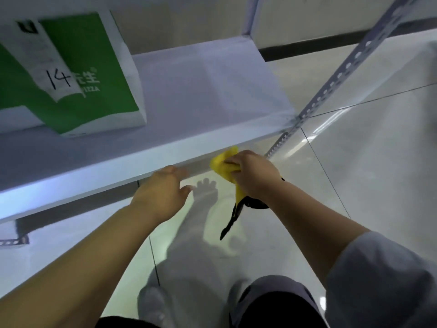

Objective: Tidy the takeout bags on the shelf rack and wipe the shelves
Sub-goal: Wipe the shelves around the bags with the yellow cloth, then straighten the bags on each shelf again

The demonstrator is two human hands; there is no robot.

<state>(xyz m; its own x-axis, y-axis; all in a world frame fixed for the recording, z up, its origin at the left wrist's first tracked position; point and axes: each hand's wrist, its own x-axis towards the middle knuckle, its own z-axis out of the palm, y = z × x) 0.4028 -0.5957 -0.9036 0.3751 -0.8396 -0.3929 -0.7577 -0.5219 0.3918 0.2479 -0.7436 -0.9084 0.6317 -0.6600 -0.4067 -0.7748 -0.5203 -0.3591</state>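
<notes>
A green and white takeout bag stands on the white shelf at the upper left, with a paper slip marked 14 stuck to its front. My right hand grips a bunched yellow cloth just below the shelf's front edge, near the right end. A black strap hangs from under that hand. My left hand is open with fingers spread, its fingertips under the shelf's front lip.
A perforated metal upright runs diagonally at the shelf's right end. Glossy light floor tiles lie below, with my shoes and knees at the bottom. A dark baseboard lines the far wall.
</notes>
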